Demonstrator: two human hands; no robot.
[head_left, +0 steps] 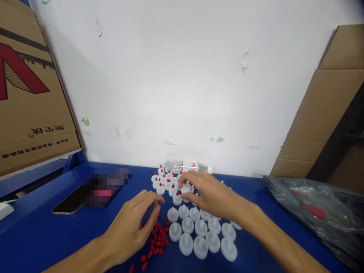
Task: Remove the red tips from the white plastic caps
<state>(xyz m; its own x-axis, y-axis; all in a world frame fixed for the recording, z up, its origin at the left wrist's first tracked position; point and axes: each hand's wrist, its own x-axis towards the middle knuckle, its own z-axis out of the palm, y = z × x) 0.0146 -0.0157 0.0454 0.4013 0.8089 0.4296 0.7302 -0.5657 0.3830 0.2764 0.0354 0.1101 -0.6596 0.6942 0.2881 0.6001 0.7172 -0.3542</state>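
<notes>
My right hand [196, 189] reaches over the far rows, fingers and thumb closed around a white spouted lid [187, 188]. No red tip shows on that lid's spout. My left hand [138, 220] hovers beside the pile of small red caps [159, 239], index finger and thumb curled close together. Whatever lies between those fingertips is too small or hidden to make out. Behind the hands stand several white lids with red tips [160, 189]. Nearer me, bare white spouted lids [201, 228] lie in rows on the blue table; my right forearm covers part of them.
A clear plastic bottle [187, 166] lies on its side against the wall. To the left rests a dark phone [69, 201] by a blurred patch. A grey plastic bag [307, 212] with red pieces sits on the right. Cardboard boxes [31, 113] flank both sides.
</notes>
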